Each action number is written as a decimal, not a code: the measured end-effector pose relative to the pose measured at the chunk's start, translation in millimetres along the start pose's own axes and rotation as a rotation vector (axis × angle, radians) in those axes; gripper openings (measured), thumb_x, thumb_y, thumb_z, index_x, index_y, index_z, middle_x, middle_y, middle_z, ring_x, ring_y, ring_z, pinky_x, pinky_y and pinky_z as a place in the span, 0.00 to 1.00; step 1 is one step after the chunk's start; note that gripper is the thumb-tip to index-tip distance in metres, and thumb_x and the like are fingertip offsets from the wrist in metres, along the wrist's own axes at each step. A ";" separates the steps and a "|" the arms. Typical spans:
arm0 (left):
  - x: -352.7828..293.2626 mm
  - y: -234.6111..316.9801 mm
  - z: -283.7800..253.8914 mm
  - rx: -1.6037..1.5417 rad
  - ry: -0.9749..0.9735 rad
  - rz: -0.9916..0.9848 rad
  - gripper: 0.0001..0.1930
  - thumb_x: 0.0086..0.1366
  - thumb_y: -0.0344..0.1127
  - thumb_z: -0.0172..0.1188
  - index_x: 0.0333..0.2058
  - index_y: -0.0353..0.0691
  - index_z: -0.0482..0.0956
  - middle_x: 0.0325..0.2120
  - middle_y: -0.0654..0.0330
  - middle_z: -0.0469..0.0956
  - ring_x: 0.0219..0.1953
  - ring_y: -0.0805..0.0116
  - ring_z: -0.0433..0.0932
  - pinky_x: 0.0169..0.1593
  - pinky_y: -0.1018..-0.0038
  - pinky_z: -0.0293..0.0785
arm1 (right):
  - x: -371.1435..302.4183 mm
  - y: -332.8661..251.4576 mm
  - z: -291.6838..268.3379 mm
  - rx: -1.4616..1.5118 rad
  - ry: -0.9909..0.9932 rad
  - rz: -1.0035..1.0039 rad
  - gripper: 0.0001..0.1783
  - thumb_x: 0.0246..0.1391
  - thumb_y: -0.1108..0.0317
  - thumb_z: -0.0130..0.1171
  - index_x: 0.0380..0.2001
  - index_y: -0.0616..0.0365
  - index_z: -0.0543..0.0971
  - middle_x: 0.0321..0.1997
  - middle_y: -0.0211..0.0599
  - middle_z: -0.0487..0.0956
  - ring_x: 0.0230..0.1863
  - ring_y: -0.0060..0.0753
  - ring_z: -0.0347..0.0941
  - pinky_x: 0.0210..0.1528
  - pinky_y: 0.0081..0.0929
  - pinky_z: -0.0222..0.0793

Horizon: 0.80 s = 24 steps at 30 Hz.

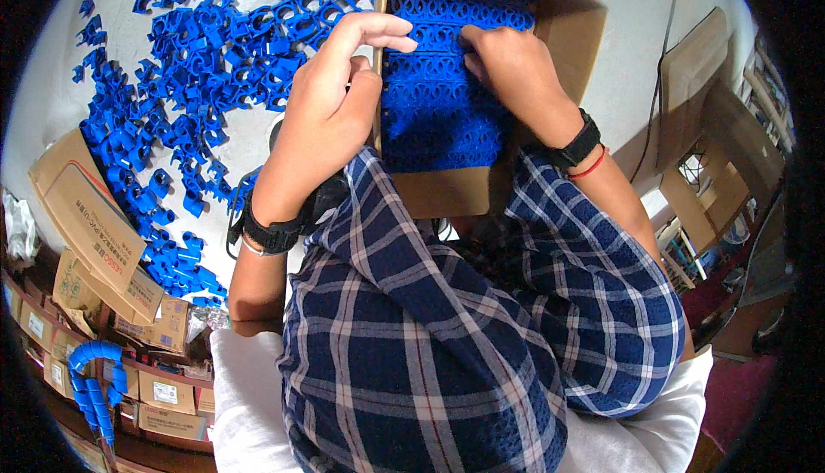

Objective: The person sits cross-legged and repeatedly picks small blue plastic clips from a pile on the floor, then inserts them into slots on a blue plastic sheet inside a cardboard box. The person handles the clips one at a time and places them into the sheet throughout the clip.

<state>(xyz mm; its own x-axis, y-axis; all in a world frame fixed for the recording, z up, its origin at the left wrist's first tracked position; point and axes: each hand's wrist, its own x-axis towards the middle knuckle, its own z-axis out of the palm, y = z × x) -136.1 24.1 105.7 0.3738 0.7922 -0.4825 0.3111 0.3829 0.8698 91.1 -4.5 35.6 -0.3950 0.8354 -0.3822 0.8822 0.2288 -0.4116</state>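
Note:
An open cardboard box (455, 194) holds tight rows of blue plastic pipe clips (421, 65), stacked side by side. My left hand (331, 86) is at the box's left wall, its fingers stretched over the rim above the clips and its thumb held apart. Inside the box, at the right end of the rows, my right hand (516, 61) has its fingers curled down against the clips. Its fingertips are partly hidden, so whether a clip is between them does not show.
Many loose blue clips (202, 61) lie scattered over the white table (258, 134) on the left. Folded cardboard (90, 211) and shelved cartons (168, 391) stand at lower left, near a string of blue clips (94, 387). A brown board (692, 78) leans at the right wall.

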 end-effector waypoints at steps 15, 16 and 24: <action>0.4 -1.6 -0.7 -0.001 -0.004 -0.001 0.21 0.60 0.19 0.43 0.51 0.39 0.73 0.41 0.58 0.82 0.19 0.82 0.65 0.26 0.81 0.64 | 1.7 5.9 5.6 0.126 -0.012 -0.014 0.05 0.50 0.70 0.56 0.32 0.57 0.77 0.23 0.51 0.79 0.27 0.54 0.78 0.30 0.46 0.76; 0.3 -1.7 -0.6 -0.012 -0.003 -0.012 0.21 0.60 0.20 0.43 0.51 0.39 0.73 0.41 0.58 0.82 0.19 0.82 0.65 0.26 0.81 0.64 | 1.8 6.2 6.3 0.130 -0.001 -0.020 0.05 0.50 0.70 0.56 0.32 0.57 0.77 0.23 0.51 0.79 0.27 0.54 0.78 0.30 0.46 0.76; 1.8 -0.6 -1.7 -0.020 -0.009 -0.014 0.16 0.65 0.24 0.46 0.51 0.39 0.73 0.40 0.59 0.82 0.22 0.82 0.66 0.27 0.82 0.64 | 2.5 5.2 4.3 0.102 0.027 -0.029 0.04 0.50 0.70 0.57 0.30 0.57 0.75 0.23 0.49 0.79 0.28 0.51 0.79 0.29 0.46 0.76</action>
<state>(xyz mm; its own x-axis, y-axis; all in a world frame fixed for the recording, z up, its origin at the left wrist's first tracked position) -137.1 26.1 104.5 0.3778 0.7821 -0.4955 0.2990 0.4035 0.8648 93.6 -3.4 29.0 -0.4119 0.8424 -0.3474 0.8394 0.2024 -0.5044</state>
